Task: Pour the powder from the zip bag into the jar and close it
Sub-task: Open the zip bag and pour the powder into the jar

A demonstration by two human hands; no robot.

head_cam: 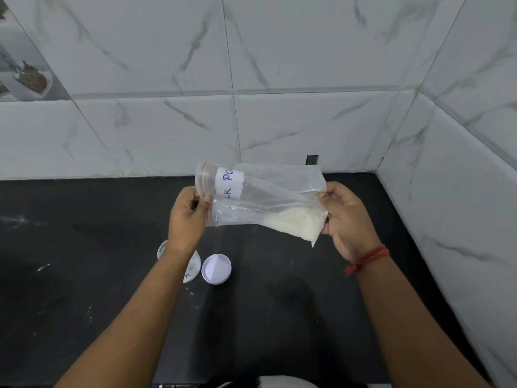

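Observation:
I hold a clear zip bag [263, 200] sideways in the air over the black counter [84, 275]. It has a red zip strip and a white handwritten label at its left end. White powder [293, 221] is heaped in its lower right corner. My left hand [187, 219] pinches the zip end. My right hand [347, 219] grips the bottom end by the powder. Below, a clear jar [193, 266] stands on the counter, mostly hidden by my left forearm. Its white lid [216, 268] lies just to the right of it.
Marble-tiled walls close off the counter at the back and on the right, meeting in a corner [376, 172]. A small dark socket [312, 159] sits low on the back wall. Specks of white powder dot the counter around the jar.

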